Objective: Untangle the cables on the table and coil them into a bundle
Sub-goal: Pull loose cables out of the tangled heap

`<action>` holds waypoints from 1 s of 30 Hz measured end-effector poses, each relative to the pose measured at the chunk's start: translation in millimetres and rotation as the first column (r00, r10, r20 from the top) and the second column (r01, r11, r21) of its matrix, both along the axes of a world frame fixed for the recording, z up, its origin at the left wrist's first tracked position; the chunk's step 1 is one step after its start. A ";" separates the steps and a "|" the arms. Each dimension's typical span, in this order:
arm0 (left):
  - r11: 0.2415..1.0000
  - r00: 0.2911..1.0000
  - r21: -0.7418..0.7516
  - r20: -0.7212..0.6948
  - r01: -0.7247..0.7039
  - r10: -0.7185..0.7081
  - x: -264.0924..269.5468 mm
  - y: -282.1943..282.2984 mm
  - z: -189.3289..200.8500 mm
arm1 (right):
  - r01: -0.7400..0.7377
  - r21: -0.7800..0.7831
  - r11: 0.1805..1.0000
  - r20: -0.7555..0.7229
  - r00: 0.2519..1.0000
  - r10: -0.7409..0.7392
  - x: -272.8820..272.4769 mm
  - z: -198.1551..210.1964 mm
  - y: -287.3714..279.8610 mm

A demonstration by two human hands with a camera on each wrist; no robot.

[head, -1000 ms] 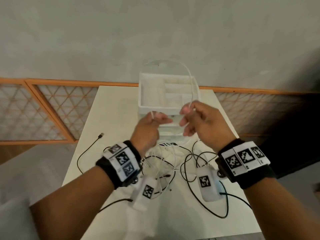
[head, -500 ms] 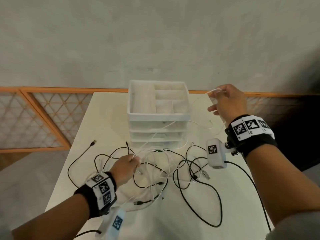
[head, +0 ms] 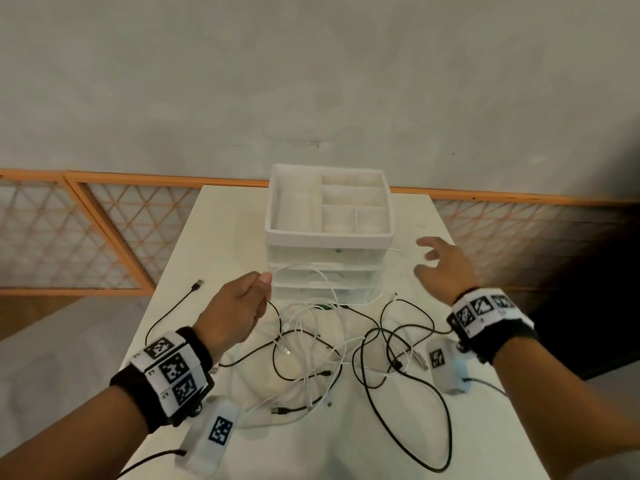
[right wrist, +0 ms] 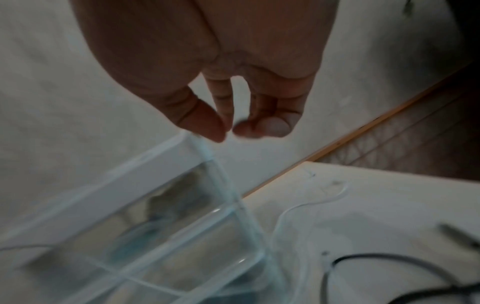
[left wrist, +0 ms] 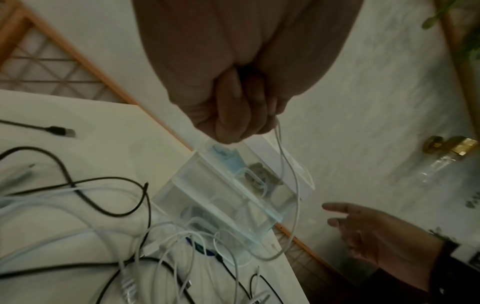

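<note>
A tangle of black and white cables [head: 360, 341] lies on the white table [head: 225, 237] in front of me. My left hand [head: 263, 285] is raised at the front left corner of the drawer unit. Its curled fingers grip one thin white cable [head: 298, 267]. In the left wrist view this cable [left wrist: 298, 191] hangs from the fist [left wrist: 246, 127] in a long loop. My right hand [head: 427, 254] hovers to the right of the drawers with fingers spread, holding nothing. The right wrist view shows its loose fingers [right wrist: 213, 127] empty above the table.
A white drawer organiser [head: 329, 239] with an open compartment tray on top stands at the table's middle back. A black cable's USB plug [head: 197, 285] lies off to the left. An orange lattice railing [head: 104, 237] and a grey wall are behind the table.
My right hand has let go of the white cable and dropped lower, fingers spread. My left hand has risen from the tangle to the drawers' front, holding the white cable.
</note>
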State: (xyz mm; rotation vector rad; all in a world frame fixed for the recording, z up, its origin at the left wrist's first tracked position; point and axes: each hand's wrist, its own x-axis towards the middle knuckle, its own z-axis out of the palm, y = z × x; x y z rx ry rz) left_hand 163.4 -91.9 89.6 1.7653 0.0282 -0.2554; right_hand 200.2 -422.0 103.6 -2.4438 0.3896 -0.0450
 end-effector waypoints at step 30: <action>0.773 0.981 0.623 -0.196 0.124 0.000 -42.7 29.9 -57.5 | -0.285 -0.115 0.952 -0.108 0.956 0.273 -73.4 -113.7 84.4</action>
